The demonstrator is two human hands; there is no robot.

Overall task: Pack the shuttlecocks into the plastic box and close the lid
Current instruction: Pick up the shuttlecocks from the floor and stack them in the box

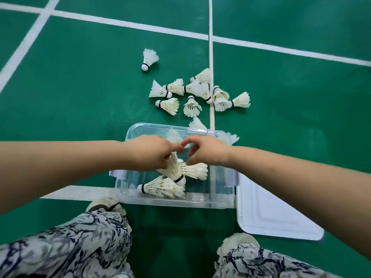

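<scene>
A clear plastic box (200, 201) stands open on the green court floor in front of my feet. Inside it lie white feather shuttlecocks: one flat near the front wall (160, 186) and one on its side (195, 170). My left hand (148, 155) hovers over the box, fingers closed on the feathers of a third shuttlecock (173, 167) with its cork pointing down. My right hand (206, 150) is over the box beside the left, fingers curled and apart, holding nothing. Several more shuttlecocks (190, 93) lie scattered on the floor beyond the box.
The box's pale lid (275, 215) lies flat on the floor to the right of the box. One shuttlecock (149, 59) sits apart, farther out. White court lines (210, 57) cross the floor. My patterned trousers and shoes (104, 205) fill the bottom.
</scene>
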